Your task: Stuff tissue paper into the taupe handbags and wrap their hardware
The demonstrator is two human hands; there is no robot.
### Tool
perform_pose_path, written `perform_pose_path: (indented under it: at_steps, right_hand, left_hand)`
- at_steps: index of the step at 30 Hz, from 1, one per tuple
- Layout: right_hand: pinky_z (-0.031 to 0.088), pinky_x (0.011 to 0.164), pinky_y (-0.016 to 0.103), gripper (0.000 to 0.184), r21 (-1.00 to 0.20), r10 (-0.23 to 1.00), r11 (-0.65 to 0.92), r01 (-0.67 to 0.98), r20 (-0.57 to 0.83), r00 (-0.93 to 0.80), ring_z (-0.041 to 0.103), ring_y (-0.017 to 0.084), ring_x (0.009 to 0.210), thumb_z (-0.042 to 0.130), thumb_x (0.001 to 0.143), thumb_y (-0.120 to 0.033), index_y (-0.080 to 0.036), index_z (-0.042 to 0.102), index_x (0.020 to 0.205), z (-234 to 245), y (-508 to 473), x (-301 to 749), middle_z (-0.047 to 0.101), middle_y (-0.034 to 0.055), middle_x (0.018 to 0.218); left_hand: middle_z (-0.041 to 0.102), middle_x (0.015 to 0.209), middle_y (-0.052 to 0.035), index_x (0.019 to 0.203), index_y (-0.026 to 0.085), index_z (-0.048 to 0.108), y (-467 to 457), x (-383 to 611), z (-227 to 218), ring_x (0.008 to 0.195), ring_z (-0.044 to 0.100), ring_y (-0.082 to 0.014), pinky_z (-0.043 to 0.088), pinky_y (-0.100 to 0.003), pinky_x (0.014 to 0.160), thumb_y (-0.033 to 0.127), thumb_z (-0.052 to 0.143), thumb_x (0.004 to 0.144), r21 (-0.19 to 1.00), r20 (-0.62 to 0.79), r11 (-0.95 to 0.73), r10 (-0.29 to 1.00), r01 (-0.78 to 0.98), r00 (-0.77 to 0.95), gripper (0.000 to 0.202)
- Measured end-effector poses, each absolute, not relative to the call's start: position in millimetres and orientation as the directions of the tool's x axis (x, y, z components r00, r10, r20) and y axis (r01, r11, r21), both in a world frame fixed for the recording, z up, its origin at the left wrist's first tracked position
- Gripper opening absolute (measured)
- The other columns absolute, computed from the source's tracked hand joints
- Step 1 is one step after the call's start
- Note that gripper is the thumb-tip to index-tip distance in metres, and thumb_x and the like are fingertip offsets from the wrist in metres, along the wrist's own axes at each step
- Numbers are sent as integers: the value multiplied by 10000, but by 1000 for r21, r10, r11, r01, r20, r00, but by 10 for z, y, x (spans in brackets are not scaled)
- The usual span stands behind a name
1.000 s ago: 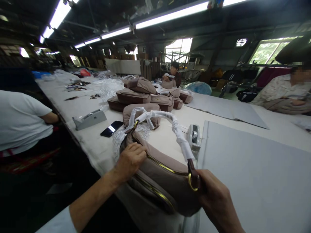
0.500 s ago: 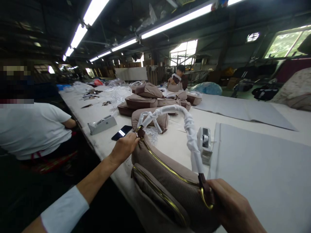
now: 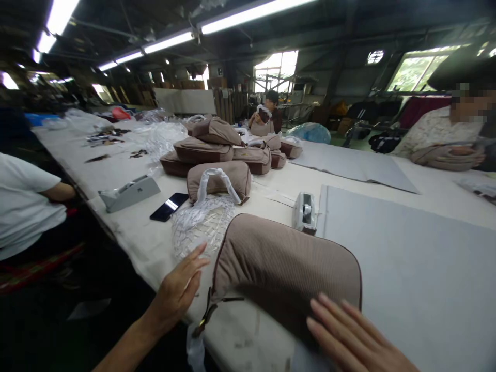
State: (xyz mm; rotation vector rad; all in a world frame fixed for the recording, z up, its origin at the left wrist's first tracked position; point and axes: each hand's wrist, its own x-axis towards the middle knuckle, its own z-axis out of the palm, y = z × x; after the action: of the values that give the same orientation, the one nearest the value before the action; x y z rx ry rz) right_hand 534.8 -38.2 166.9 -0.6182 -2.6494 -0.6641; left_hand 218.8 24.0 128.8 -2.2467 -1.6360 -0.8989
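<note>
A taupe handbag (image 3: pixel 287 258) with dark piping lies on the near table edge, its broad fabric side up and its handle end toward me. Part of its wrapped handle (image 3: pixel 196 351) hangs over the edge below a dark strap with a gold ring. My left hand (image 3: pixel 180 289) is open beside the bag's left end, fingers stretched forward, apart from it. My right hand (image 3: pixel 354 338) is open over the bag's near right part, fingers extended; whether it touches the fabric I cannot tell. The near side of the bag is blurred.
Beyond it sit another handbag (image 3: pixel 220 181), crumpled plastic wrap (image 3: pixel 201 222), a phone (image 3: pixel 169 206), two tape dispensers (image 3: pixel 132 194) (image 3: pixel 305 212) and stacked bags (image 3: pixel 205 150). Grey sheets (image 3: pixel 406 253) lie to the right. Co-workers are at the left, far side and right.
The handbag has gone from being held upright by both ends to lying on its side, handle toward me. Both hands have let go and opened. The view has turned right.
</note>
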Motion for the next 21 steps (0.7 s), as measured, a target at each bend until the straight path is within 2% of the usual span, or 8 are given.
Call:
perform_pose_path:
  at_steps: [2, 5, 9, 14, 16, 18, 20, 21]
  right_hand:
    - [325, 1040, 458, 519, 296, 494, 699, 651, 458, -739, 363, 290, 1311, 439, 909, -400, -136, 443, 1356, 1683, -152, 5206, 428, 128, 1406]
    - [201, 1005, 683, 629, 183, 717, 559, 808, 383, -583, 274, 385, 1338, 436, 880, -536, -167, 398, 1388, 1478, 304, 5074, 332, 175, 1451]
    - [234, 983, 693, 599, 104, 842, 501, 859, 171, -512, 298, 360, 1334, 358, 909, -546, -214, 358, 1408, 1116, 664, 4996, 324, 149, 1458]
    - [160, 1046, 657, 566, 125, 751, 596, 793, 262, -606, 231, 336, 1366, 390, 926, -437, -250, 267, 1446, 1015, 684, 4715, 279, 96, 1488]
    - [216, 1053, 622, 569, 119, 705, 647, 753, 283, -651, 263, 317, 1359, 383, 931, -429, -275, 228, 1457, 1050, 664, 4770, 300, 80, 1483]
    - [261, 1041, 616, 612, 101, 712, 599, 795, 388, -585, 267, 331, 1356, 392, 922, -430, -286, 166, 1471, 1036, 573, 5008, 247, 92, 1505]
    - [305, 1008, 640, 684, 5, 770, 378, 926, 554, -317, 281, 386, 1336, 417, 902, -422, -254, 101, 1484, 897, 372, 5353, 176, 143, 1519]
    - [381, 956, 632, 718, -73, 802, 246, 966, 576, -160, 334, 413, 1300, 429, 892, -436, -234, 84, 1488, 781, 237, 5524, 197, 170, 1508]
  left_hand:
    - [523, 1335, -119, 1242, 196, 535, 433, 2316, 1269, 1255, 434, -265, 289, -448, 1056, 442, 456, 887, 100, 536, -402, 793, 910, 291, 439]
    - [433, 1420, -122, 1336, 203, 455, 675, 2414, 1190, 1327, 336, -291, 197, -504, 1092, 510, 432, 881, 15, 434, -486, 790, 874, 432, 550]
    - [320, 1485, -140, 1413, 184, 340, 769, 2488, 1052, 1373, 232, -332, 126, -576, 1087, 560, 374, 886, -7, 339, -536, 793, 844, 506, 648]
    - [288, 1502, -124, 1435, 272, 280, 717, 2673, 1022, 1383, 188, -370, -21, -685, 1042, 608, 406, 852, 52, 365, -566, 778, 823, 512, 684]
    - [298, 1499, -112, 1411, 284, 333, 736, 2639, 1035, 1379, 211, -362, 22, -684, 1051, 572, 446, 852, 133, 371, -552, 798, 823, 476, 639]
    - [307, 1491, -140, 1406, 227, 348, 757, 2479, 1024, 1367, 253, -353, 156, -646, 1065, 528, 483, 845, 332, 386, -376, 891, 865, 239, 651]
    - [409, 1417, -196, 1396, 129, 352, 731, 2243, 972, 1302, 382, -345, 316, -571, 1039, 508, 522, 818, 625, 247, -85, 964, 776, -94, 712]
    - [489, 1348, -202, 1378, 106, 372, 690, 2127, 936, 1239, 465, -338, 381, -536, 1009, 515, 546, 799, 742, 103, 45, 978, 669, -180, 730]
